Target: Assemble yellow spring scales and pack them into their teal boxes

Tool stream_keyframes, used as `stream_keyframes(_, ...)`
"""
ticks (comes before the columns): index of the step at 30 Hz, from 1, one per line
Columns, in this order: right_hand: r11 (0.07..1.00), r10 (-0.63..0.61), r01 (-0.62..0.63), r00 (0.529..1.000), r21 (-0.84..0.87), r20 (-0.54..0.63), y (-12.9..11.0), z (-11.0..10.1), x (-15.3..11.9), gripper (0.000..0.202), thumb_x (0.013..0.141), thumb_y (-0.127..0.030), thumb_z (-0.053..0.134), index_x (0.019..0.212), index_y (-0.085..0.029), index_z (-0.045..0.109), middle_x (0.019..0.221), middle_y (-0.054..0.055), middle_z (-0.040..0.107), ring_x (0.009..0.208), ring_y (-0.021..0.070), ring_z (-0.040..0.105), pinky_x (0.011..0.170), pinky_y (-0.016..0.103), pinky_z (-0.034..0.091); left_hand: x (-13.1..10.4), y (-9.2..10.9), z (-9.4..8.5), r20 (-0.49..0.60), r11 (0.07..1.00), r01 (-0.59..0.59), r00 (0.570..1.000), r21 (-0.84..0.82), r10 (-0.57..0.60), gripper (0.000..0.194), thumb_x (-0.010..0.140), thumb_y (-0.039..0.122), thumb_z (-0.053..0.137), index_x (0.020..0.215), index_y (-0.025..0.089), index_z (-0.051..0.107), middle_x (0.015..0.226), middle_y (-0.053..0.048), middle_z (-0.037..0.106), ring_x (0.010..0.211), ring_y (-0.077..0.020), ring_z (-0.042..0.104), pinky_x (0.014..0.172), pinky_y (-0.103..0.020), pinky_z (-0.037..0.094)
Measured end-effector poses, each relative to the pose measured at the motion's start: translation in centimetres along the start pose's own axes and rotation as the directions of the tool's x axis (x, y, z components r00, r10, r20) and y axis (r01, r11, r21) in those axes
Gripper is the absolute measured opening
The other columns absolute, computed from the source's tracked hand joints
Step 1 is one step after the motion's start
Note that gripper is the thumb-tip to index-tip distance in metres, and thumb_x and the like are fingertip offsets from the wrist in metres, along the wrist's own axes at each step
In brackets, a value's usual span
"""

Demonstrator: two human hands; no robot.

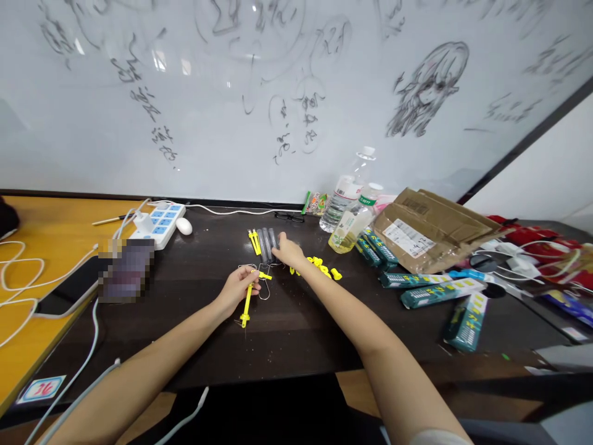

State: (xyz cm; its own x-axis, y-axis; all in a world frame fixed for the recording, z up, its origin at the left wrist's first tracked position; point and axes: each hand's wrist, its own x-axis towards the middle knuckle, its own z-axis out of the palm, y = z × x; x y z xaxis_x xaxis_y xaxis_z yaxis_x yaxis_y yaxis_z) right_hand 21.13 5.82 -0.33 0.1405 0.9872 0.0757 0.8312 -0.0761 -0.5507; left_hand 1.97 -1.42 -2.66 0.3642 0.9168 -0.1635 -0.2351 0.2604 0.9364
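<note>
Taking the row of clear tubes (265,245) on the dark bench (296,349) as the clock's centre, with 12 o'clock toward the whiteboard (231,148), the left hand (234,292) is at 7 o'clock. Its grip pinches a yellow plastic rod (248,304) between thumb and fingers; the rod points down toward 6 o'clock and carries a flange near its lower end. A short yellow piece (265,276) juts out at the fingertips toward 4 o'clock; whether it is joined to the rod, I cannot tell. Thin bent wire (264,294) shows just beside it.

The right hand (290,252) is at 3 o'clock, its fingers at the nearest tube; whether its grip is closed around that tube, I cannot tell. Loose yellow rods (254,242) lie just beside the tubes at 9 o'clock, and small yellow parts (335,274) are scattered at 4 o'clock, some hidden by the right forearm.

Farther off, a power strip (163,226) is at 9 o'clock, a water bottle (340,201) at 2, and a cardboard package (435,225) at 3.
</note>
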Motion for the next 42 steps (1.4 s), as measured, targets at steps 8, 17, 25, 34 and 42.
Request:
stream_keyframes(8, 0.881, 0.029, -0.048, 0.998, 0.471, 0.047, 1.3, -0.4, -1.3, 0.025, 0.082, -0.021, 0.051, 0.106, -0.017, 0.048, 0.072, 0.001, 0.064, 0.053, 0.0114, 0.055, 0.051, 0.024, 0.045, -0.2, 0.7, 0.0, -0.059, 0.996, 0.036, 0.997, -0.077, -0.041, 0.024, 0.072, 0.023, 0.074, 0.077, 0.014, 0.052, 0.075, -0.002, 0.068, 0.059, -0.0065, 0.062, 0.058, -0.018, 0.052)
stream_keyframes(17, 0.109, -0.026, -0.062, 0.998, 0.992, 0.066, 1.1, 1.3, -7.4, 0.032, 0.07, -0.027, 0.073, 0.091, -0.021, 0.05, 0.074, -0.002, 0.066, 0.062, 0.0113, 0.064, 0.057, 0.023, 0.054, -0.2, 0.2, 0.3, -0.05, 0.998, 0.007, 0.999, -0.057, -0.01, 0.031, 0.063, 0.031, 0.08, 0.075, 0.013, 0.058, 0.064, 0.003, 0.06, 0.056, -0.0058, 0.058, 0.053, -0.016, 0.05)
stream_keyframes(25, 0.1, -0.041, 0.049, 0.998, 0.994, -0.045, 0.5, 0.9, -8.0, 0.028, 0.073, -0.028, 0.072, 0.087, -0.023, 0.048, 0.081, -0.003, 0.067, 0.072, 0.0118, 0.067, 0.063, 0.024, 0.057, -0.3, 0.7, 0.1, -0.066, 0.998, 0.003, 0.998, -0.062, -0.008, 0.033, 0.063, 0.035, 0.08, 0.073, 0.013, 0.059, 0.068, 0.002, 0.061, 0.054, -0.0053, 0.057, 0.051, -0.017, 0.051)
stream_keyframes(34, 0.177, -0.175, 0.014, 0.984, 0.984, 0.017, 0.1, 1.4, -8.8, 0.033, 0.072, -0.028, 0.074, 0.093, -0.022, 0.05, 0.087, 0.0, 0.067, 0.071, 0.0132, 0.068, 0.061, 0.025, 0.059, -0.3, 0.2, 0.2, -0.039, 0.999, 0.043, 0.998, 0.03, -0.042, 0.033, 0.069, 0.039, 0.075, 0.076, 0.013, 0.055, 0.072, 0.001, 0.062, 0.053, -0.0055, 0.059, 0.049, -0.016, 0.052)
stream_keyframes(42, 0.176, -0.216, -0.023, 0.974, 0.984, 0.062, 0.5, 1.7, -8.6, 0.03, 0.074, -0.029, 0.073, 0.096, -0.022, 0.054, 0.088, 0.0, 0.068, 0.07, 0.0117, 0.067, 0.06, 0.024, 0.059, -1.2, 0.5, 1.2, 0.137, 0.975, -0.003, 0.99, 0.221, -0.028, 0.022, 0.09, 0.043, 0.041, 0.097, 0.022, 0.04, 0.054, 0.004, 0.06, 0.027, -0.004, 0.03, 0.029, -0.011, 0.014)
